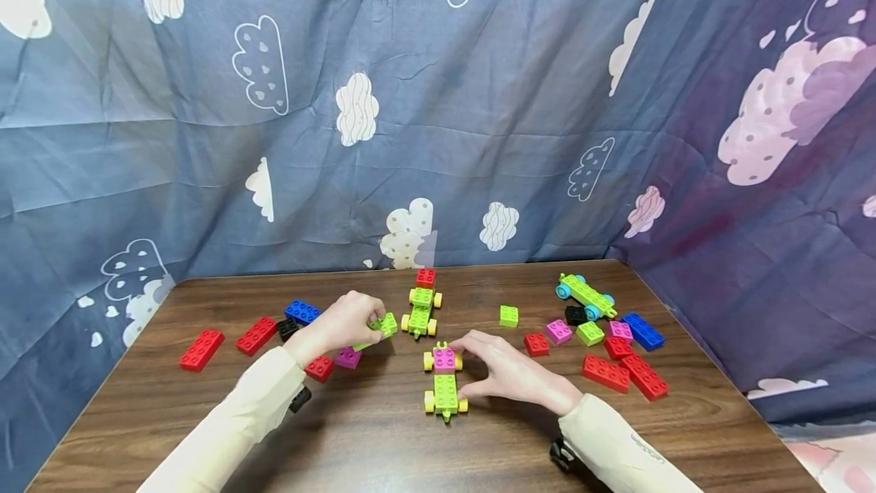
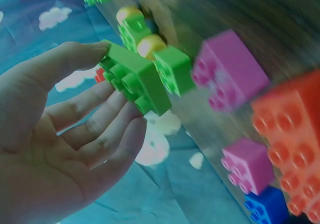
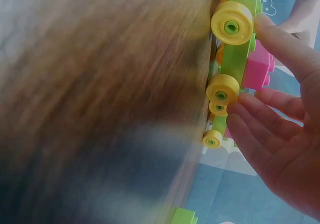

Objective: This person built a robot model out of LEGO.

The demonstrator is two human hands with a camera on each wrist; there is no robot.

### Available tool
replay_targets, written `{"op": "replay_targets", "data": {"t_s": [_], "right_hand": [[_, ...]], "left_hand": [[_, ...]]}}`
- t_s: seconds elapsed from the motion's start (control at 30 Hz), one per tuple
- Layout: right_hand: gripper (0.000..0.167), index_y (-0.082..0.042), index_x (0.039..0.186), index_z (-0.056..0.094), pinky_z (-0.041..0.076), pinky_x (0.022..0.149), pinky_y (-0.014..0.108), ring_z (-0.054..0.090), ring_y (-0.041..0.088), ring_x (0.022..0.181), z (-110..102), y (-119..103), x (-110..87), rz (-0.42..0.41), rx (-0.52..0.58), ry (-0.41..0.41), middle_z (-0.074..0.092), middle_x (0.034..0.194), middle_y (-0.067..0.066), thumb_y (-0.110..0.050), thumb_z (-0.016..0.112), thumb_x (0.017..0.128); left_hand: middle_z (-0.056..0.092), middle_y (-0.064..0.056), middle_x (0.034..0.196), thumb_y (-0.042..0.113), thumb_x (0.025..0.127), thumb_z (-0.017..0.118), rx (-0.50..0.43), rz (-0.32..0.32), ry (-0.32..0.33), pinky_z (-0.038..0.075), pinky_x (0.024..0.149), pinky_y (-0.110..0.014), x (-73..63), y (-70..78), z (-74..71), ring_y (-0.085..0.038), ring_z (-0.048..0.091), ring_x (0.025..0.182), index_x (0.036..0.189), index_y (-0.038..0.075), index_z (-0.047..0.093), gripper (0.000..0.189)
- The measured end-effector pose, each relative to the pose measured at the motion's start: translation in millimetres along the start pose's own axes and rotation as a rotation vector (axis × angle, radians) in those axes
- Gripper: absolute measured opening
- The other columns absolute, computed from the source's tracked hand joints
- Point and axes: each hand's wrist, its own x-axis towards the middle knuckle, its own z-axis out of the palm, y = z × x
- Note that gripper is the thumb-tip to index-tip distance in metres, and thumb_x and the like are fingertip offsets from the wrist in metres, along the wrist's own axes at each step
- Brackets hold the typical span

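Note:
My left hand pinches a lime green studded brick between thumb and fingers, over the table left of the middle. A smaller green brick lies behind it, close to a magenta brick. My right hand is at the right side of a green toy car with yellow wheels and a pink brick on it. In the right wrist view, its thumb reaches one wheel and its loosely extended fingers lie along the other.
A second yellow-wheeled car stands farther back, with a red brick at its far end. At the right, a blue-wheeled car sits among several loose bricks, including a blue brick. Red bricks lie at the left. A cloud-patterned curtain hangs behind the table.

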Motion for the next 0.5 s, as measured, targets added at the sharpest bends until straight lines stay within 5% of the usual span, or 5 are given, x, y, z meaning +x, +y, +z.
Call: {"op": "replay_targets", "data": {"t_s": [0.33, 0.5], "right_hand": [[0.066, -0.007, 0.127, 0.059, 0.054, 0.096, 0.036, 0.064, 0.021, 0.110, 0.3, 1.5, -4.4, 0.015, 0.010, -0.008, 0.064, 0.120, 0.005, -0.043, 0.082, 0.077], [0.067, -0.008, 0.126, 0.061, 0.054, 0.092, 0.032, 0.063, 0.019, 0.105, -0.2, 2.4, -6.7, 0.014, 0.003, -0.009, 0.063, 0.119, 0.003, -0.045, 0.083, 0.075]], "left_hand": [[0.074, -0.008, 0.084, 0.016, 0.078, 0.079, -0.057, 0.130, 0.003, 0.057, 0.069, -0.028, 0.1, 35.8, 8.8, -0.019, 0.071, 0.080, 0.090, 0.004, 0.071, 0.019], [0.074, -0.008, 0.085, 0.016, 0.079, 0.078, -0.132, 0.141, -0.037, 0.056, 0.069, -0.025, 3.4, 54.9, 14.9, -0.018, 0.070, 0.080, 0.093, 0.004, 0.071, 0.019]]}}
